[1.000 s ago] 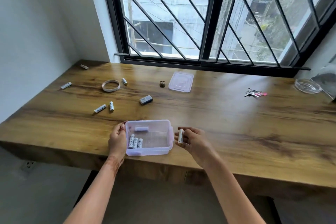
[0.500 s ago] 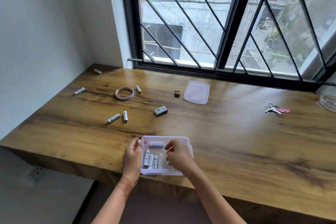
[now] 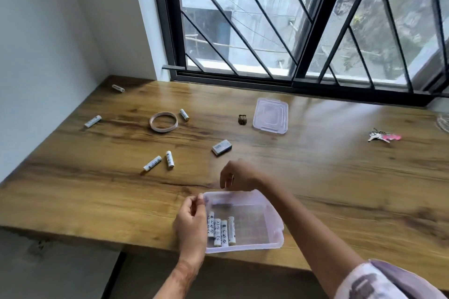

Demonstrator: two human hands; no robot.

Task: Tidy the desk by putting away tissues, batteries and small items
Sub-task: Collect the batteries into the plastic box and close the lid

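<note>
A clear plastic box (image 3: 272, 221) sits at the desk's near edge with several white batteries (image 3: 220, 229) lying side by side in its left half. My left hand (image 3: 192, 226) grips the box's left wall. My right hand (image 3: 239, 176) hovers just past the box's far rim, fingers loosely curled, nothing visible in it. Loose batteries lie on the desk: a pair (image 3: 159, 161) to the left, one (image 3: 184, 114) beside a tape ring (image 3: 163, 122), one (image 3: 92, 121) near the wall, one (image 3: 118, 88) in the far corner.
The box's lid (image 3: 270, 115) lies near the window, a small brown clip (image 3: 242, 119) beside it. A small grey block (image 3: 221, 147) lies mid-desk. Keys with a pink tag (image 3: 384, 137) rest at the right, a glass dish (image 3: 443, 122) at the right edge.
My right hand put its battery into the box, then lifted out and moved beyond the far rim. The view has shifted closer and to the left.
</note>
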